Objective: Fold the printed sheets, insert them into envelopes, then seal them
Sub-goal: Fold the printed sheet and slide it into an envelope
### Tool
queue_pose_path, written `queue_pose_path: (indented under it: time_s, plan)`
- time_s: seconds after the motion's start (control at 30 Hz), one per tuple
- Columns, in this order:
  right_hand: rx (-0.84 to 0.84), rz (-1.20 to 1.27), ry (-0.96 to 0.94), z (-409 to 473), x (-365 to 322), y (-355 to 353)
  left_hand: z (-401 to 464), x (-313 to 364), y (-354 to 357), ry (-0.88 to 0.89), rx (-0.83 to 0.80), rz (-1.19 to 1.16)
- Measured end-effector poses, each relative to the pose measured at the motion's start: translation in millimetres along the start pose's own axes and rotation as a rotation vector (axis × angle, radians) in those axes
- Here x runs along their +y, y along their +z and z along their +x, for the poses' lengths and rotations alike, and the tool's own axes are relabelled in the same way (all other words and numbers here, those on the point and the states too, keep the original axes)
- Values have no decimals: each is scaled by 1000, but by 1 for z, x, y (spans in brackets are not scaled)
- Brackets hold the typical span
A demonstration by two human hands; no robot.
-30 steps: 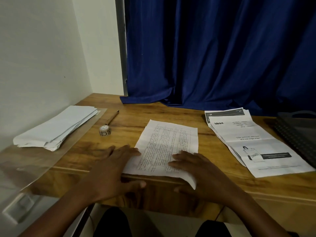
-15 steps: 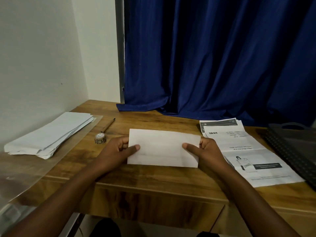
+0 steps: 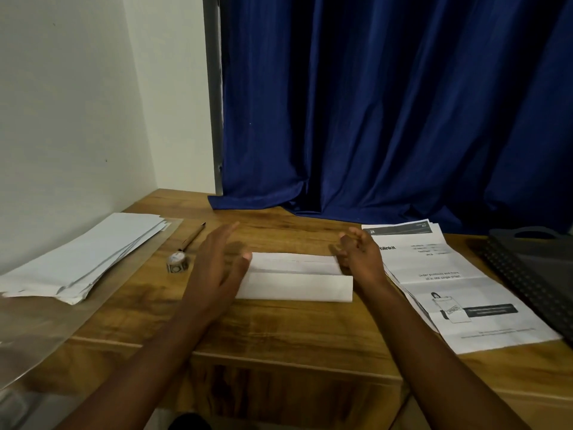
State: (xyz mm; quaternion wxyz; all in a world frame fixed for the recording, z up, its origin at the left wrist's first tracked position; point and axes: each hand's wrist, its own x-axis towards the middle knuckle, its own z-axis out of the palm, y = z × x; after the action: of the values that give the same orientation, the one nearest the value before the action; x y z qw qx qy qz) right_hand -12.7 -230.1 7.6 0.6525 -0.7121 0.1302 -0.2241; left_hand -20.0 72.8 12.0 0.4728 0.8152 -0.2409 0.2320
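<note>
A folded white sheet (image 3: pixel 297 280) lies flat on the wooden desk (image 3: pixel 279 330) between my hands, its front flap lapped over the back part. My left hand (image 3: pixel 217 265) hovers at the sheet's left end with straight fingers pointing away and the thumb near the paper's edge. My right hand (image 3: pixel 359 256) is at the right end, fingers loosely curled, touching the sheet's far right corner. A pile of printed sheets (image 3: pixel 449 283) lies to the right. A stack of white envelopes (image 3: pixel 86 252) rests at the left.
A small roll of stickers (image 3: pixel 177 264) and a pen (image 3: pixel 193 236) lie between the envelopes and the sheet. Clear plastic film (image 3: pixel 46 324) covers the desk's left corner. A dark tray (image 3: pixel 533 268) sits at the right edge. A blue curtain (image 3: pixel 387 119) hangs behind.
The flat printed sheet was folded over away from me, then folded again into a narrow strip. Both hands have let go of its ends and lifted slightly.
</note>
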Motion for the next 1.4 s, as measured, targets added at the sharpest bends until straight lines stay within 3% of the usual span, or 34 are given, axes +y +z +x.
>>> queue_pose_path:
  time_s: [0.1, 0.2, 0.33, 0.47, 0.57, 0.7, 1.07, 1.2, 1.4]
  plan:
    - [12, 121, 0, -3, -3, -5, -3, 9, 4, 232, -200, 270]
    - [51, 38, -74, -13, -7, -8, -5, 11, 15, 383, -427, 472]
    - [58, -390, -320, -36, -10, 2, -4, 1, 21, 201, -640, 589]
    - [-185, -846, -566, -55, -15, 29, -1, -1, 25, 149, -778, 654]
    - [-450, -1077, -651, -64, -12, 42, 0, 0, 27, 136, -807, 677]
    - [-715, -1106, -447, -64, -3, 42, 0, -2, 28, 142, -804, 684]
    - [-551, -1249, -248, -42, 0, 19, 3, -4, 26, 105, -798, 627]
    - [-551, -1148, -285, -44, 0, 12, 0, -7, 22, 95, -688, 511]
    - [-543, -1114, -396, -51, -3, 4, 1, -7, 22, 76, -675, 481]
